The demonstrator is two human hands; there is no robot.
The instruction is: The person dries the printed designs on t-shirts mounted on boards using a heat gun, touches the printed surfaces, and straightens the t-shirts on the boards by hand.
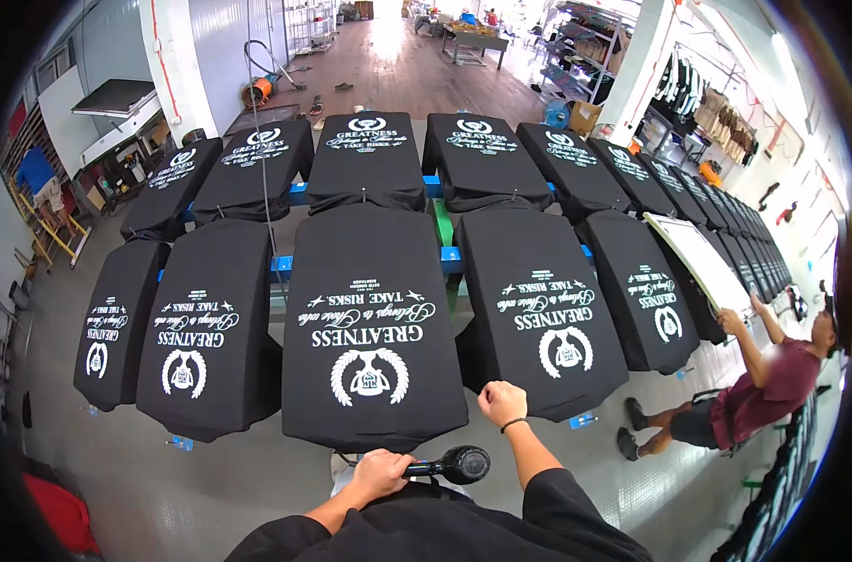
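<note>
My left hand is wrapped around the handle of a black hair dryer, held low against my body with its round head pointing right. My right hand is curled closed, a dark band on its wrist, over the gap between two shirts; whether anything is inside the fingers is hidden. Directly before me a black T-shirt lies stretched on a board, its white "GREATNESS" print upside down to me. Close to my right hand is another black T-shirt with the same print.
Two long rows of boards carry more printed black shirts, on blue brackets. At right a person in a maroon shirt holds a white-faced frame over a board. Another person stands at far left. A cable hangs down over the left boards.
</note>
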